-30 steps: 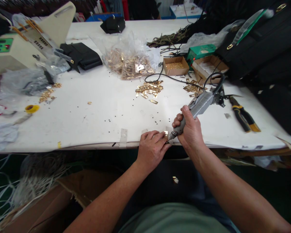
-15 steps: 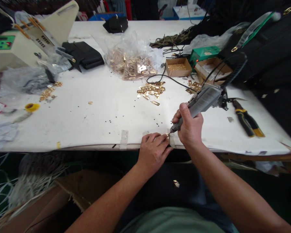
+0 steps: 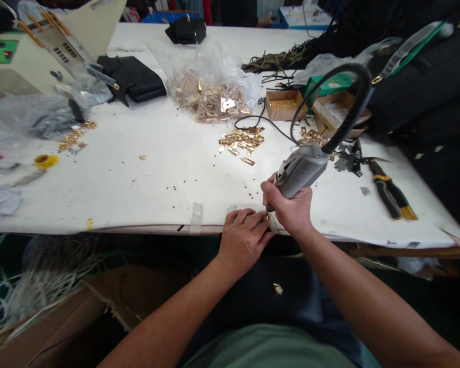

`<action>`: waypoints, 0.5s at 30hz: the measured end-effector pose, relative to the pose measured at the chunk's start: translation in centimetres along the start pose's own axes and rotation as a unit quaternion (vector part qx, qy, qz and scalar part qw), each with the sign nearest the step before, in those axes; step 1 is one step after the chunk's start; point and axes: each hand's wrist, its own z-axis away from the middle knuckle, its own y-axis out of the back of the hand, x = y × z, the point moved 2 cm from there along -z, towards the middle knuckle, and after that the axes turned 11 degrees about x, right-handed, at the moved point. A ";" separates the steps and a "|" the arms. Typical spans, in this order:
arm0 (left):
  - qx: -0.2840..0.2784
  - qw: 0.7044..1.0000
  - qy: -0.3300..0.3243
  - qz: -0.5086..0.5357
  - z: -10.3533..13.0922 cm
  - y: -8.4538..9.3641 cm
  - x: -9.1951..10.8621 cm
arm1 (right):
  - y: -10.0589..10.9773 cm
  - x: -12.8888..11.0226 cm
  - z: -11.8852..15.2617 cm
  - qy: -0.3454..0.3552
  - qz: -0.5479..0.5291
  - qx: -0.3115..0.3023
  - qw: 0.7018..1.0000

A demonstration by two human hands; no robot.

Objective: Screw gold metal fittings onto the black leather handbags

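Near the table's front edge, my left hand (image 3: 243,237) is closed, its fingertips pressed on a small gold piece (image 3: 267,216) that is mostly hidden. My right hand (image 3: 293,207) is wrapped round a grey power tool (image 3: 303,171), tilted with its tip down at the gold piece. A black cable arches up from the tool's rear end. Beyond the hands lies a pile of gold metal plates (image 3: 242,139), with one plate (image 3: 248,161) apart from it.
Pliers (image 3: 394,197) lie at the right beside dark metal parts (image 3: 348,158). Farther back are a bag of gold parts (image 3: 214,97), an open box (image 3: 283,105) and a folded black item (image 3: 132,79). A machine (image 3: 26,66) stands at the left. Another person's hand shows at the far edge.
My right hand has moved slightly left and down, bringing the tool more upright over the gold piece. The cable now arches higher. My left hand has stayed in nearly the same place.
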 end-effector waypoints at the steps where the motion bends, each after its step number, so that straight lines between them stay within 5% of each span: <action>1: 0.000 1.000 0.000 0.000 0.0 0.0 0.0 | -0.1 -0.2 0.1 0.009 0.023 -0.010 1.000; 7: 0.001 1.000 0.002 -0.002 0.1 -0.1 0.0 | -0.8 -0.1 0.4 0.029 0.095 -0.047 0.994; 15: 0.004 1.000 0.009 0.010 0.1 -0.1 -0.1 | -0.6 0.3 -0.3 -0.036 0.045 -0.047 0.997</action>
